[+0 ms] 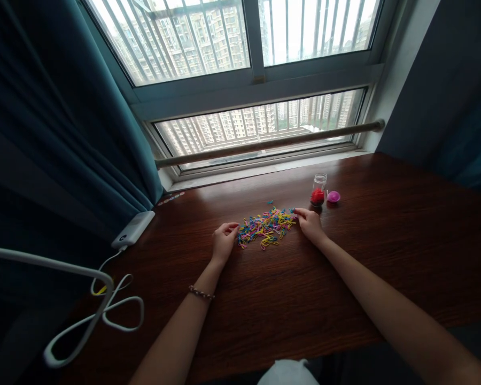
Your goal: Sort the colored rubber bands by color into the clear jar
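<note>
Left hand (224, 240): fingers curled shut toward the palm, nothing seen in it, knuckles touching the 9 o'clock end of the heap of small multicoloured elastic loops (265, 226). Right hand (310, 222): thumb and forefinger drawn together at the heap's 2 o'clock end; whether a loop is pinched cannot be told at this size. The heap lies on the dark brown wooden worktop (304, 299) between the two hands, at 3 o'clock from the left hand and 8 o'clock from the right. Its long axis runs 8 o'clock to 2 o'clock, and both hands are equally near. A beaded bracelet (201, 292) sits on the left wrist. At 1 o'clock from the right hand stands an upright small clear glass jar (318, 191) holding red pieces, lid off, with a round pink lid (333, 197) just beside it at 3 o'clock. Well apart at 9 o'clock lies a white rectangular power pack (133, 229) with its white cable (116, 313). The mark on the pack is too small to read, and no other writing is legible.
</note>
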The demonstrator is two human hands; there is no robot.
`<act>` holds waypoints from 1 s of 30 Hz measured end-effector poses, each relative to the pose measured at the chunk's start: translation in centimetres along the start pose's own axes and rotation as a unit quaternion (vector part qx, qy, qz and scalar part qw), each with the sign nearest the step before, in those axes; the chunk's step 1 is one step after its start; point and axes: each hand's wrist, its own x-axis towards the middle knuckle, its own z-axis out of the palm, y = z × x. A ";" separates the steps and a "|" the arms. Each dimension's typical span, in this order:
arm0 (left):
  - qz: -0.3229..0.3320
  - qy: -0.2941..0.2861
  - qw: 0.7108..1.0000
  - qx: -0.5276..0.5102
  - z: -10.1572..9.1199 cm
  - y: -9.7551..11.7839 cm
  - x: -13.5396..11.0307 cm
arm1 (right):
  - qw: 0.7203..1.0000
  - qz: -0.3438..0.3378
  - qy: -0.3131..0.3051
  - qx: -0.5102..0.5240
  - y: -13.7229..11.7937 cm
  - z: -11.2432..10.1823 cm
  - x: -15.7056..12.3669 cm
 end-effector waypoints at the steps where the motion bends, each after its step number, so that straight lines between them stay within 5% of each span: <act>1: -0.018 0.006 0.999 -0.030 0.0 -0.1 0.1 | 0.999 0.023 0.004 0.024 -0.2 0.0 -0.1; 7: -0.050 0.032 0.991 -0.119 -0.1 0.3 0.2 | 0.981 0.104 0.022 0.164 -1.5 -0.2 -0.6; 12: -0.062 0.015 0.988 -0.139 -0.2 1.1 -0.2 | 0.937 0.159 -0.016 0.311 -2.8 -0.3 -0.9; 17: -0.066 0.000 0.984 -0.163 -0.1 1.8 -0.5 | 0.883 0.203 -0.208 0.369 -5.4 -0.5 -2.2; 24: -0.069 -0.001 0.978 -0.196 -0.3 1.4 -0.3 | 0.818 0.135 -0.519 0.209 -7.3 -0.1 -4.1; 27: -0.071 -0.018 0.978 -0.194 -0.7 2.1 -0.4 | 0.794 0.096 -0.581 0.150 -7.2 -0.3 -3.9; 30: -0.067 -0.100 0.976 -0.180 -0.8 3.8 -1.1 | 0.808 0.071 -0.566 0.151 -6.9 -0.8 -3.2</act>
